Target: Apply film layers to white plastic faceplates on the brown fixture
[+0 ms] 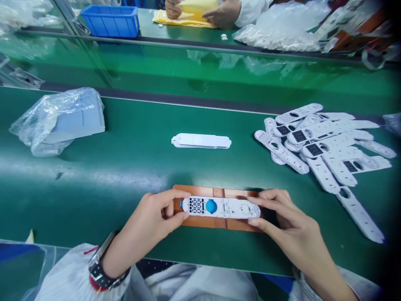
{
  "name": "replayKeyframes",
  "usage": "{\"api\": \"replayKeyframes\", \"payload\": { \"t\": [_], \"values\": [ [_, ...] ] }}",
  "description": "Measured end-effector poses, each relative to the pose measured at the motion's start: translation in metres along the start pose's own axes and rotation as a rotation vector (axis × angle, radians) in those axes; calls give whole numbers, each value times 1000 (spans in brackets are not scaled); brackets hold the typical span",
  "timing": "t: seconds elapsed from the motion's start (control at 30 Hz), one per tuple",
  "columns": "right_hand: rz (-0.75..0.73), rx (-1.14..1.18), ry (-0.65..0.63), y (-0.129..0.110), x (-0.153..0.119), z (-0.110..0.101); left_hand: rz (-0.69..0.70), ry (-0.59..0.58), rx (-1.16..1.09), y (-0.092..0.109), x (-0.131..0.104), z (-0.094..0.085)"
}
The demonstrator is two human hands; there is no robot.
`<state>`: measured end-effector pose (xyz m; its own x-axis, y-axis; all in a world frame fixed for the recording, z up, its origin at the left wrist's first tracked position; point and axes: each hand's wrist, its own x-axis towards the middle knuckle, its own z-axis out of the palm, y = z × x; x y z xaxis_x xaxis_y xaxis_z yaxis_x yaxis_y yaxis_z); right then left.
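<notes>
Green and shiny, the long table [140, 163] is stretching out in front of me. Close to me, a dark watch band [100, 274] with light dots is going around my left wrist. My left hand [148, 219] is pinching the left end of a white strip [232, 209] with the thumb and a finger. My right hand [294, 221] is pinching the other end the same way, near the tip. Between my hands, the strip is sitting over a brown block [205, 222], and something blue [211, 206] is showing through its round hole and poking out a bit at the left end. Past the block, some flat white pieces [202, 141] are lying in a neat little stack. Over to the right, lots more white strips [333, 126] are lying in a messy pile, some on top of others. Over to the left, a clear bag [34, 121] is wrapping around pale sheets. Farther off, behind a green wall [188, 73], a blue bin [109, 23] is standing, another person's hands [227, 11] are touching a yellow packet [191, 19], and crinkly plastic [282, 27] is lying beside them.
</notes>
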<state>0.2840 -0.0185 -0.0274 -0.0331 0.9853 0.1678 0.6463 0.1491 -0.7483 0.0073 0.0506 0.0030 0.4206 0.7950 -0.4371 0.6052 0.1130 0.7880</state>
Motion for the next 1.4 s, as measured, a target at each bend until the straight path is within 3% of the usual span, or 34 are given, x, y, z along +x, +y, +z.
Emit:
{"api": "replayKeyframes", "payload": {
  "t": [0.43, 0.67, 0.77, 0.9, 0.93, 0.97, 1.03, 1.23, 1.3, 1.4],
  "values": [
    [23, -4, -3, -8, 4, 1, 15, 44, -59, -4, 0, 3],
    [130, -115, -45, -13, -3, -6, 7, 29, -45, -7, 1, 2],
    [101, -305, -151, -34, 47, -6, 35, 29, 32, -5, 2, 0],
    [51, -336, -213, -61, 172, 1, 152, 72, 299, 2, 1, -2],
    [49, -356, -266, -62, 201, 4, 177, 83, 382, 3, 1, -2],
    [40, -424, -404, -62, 224, 6, 201, 88, 463, 5, 0, -2],
    [-25, -424, -529, -59, 253, 8, 257, 93, 600, 8, -1, -1],
    [-159, -452, -679, -52, 260, 3, 493, 231, 743, 9, 0, 5],
    [-148, -396, -621, -51, 256, 3, 486, 249, 683, 7, 1, 5],
    [-79, -276, -428, -44, 234, 7, 439, 234, 551, 5, 3, 6]
  ]
}}
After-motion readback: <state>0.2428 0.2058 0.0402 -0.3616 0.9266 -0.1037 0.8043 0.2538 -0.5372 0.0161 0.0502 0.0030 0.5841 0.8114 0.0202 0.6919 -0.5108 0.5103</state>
